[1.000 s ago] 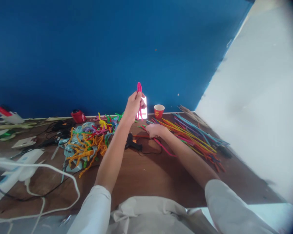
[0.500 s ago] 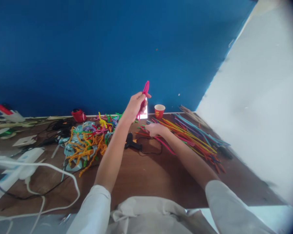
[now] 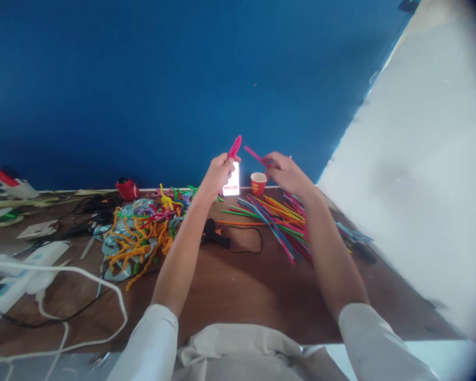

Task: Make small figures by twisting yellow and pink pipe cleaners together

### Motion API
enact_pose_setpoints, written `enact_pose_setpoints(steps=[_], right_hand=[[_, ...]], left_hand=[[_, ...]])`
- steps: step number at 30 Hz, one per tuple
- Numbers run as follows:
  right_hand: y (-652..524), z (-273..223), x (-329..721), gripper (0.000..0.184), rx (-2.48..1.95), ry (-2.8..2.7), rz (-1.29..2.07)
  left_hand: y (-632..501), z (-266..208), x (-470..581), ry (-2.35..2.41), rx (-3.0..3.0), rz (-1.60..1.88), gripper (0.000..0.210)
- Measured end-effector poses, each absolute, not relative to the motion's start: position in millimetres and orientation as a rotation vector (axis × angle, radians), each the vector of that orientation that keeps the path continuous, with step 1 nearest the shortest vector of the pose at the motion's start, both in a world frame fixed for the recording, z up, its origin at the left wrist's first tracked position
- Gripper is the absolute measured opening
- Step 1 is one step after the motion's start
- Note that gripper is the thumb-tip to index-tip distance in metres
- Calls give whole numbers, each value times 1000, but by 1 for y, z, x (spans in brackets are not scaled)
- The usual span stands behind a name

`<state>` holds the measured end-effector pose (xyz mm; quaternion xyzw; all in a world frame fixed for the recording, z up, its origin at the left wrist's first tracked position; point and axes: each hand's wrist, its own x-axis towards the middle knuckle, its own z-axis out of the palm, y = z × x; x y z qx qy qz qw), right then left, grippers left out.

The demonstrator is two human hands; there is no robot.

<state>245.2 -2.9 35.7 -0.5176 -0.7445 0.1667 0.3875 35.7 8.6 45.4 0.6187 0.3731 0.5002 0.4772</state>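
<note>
My left hand (image 3: 218, 174) is closed around a folded pink pipe cleaner (image 3: 235, 146), whose looped end sticks up above my thumb. Level with it, my right hand (image 3: 283, 172) pinches a straight pink pipe cleaner (image 3: 254, 153) that points up and to the left; that hand is slightly blurred. The two pink pieces are close together but apart. Below my right hand lies a spread of straight pipe cleaners (image 3: 277, 217) in several colours, partly hidden by my forearm. Behind my left hand a lit phone (image 3: 231, 182) stands upright, with a red paper cup (image 3: 258, 183) to its right.
A heap of bent pipe cleaners (image 3: 143, 233) covers the table left of my left forearm. Between my arms lies a black glue gun (image 3: 215, 234) with its cable. White cords and a power strip (image 3: 27, 280) take up the left side. A blue wall (image 3: 182, 90) stands behind.
My right hand has risen from the straight pipe cleaners, bringing up a pink one. The spread beneath has shifted and fanned out. My left hand has barely moved.
</note>
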Motion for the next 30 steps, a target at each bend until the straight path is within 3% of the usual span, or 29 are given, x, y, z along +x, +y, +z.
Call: enact_pose_setpoints(steps=[4,12,20,30], right_hand=[[-29,56,238,20,-1051,-1756,488],[-20,44,215,36,-1149,-1962,214],[-20,43,219,35,-1172,-1958,230],[-20,45,222,39,-1126,-1959,360]], left_hand=[[7,42,39,891,1540,1161,12],[6,39,48,898,1636,1095,11],[5,36,48,861,1637,1147,43],[4,39,47,696,1570,1167,45]])
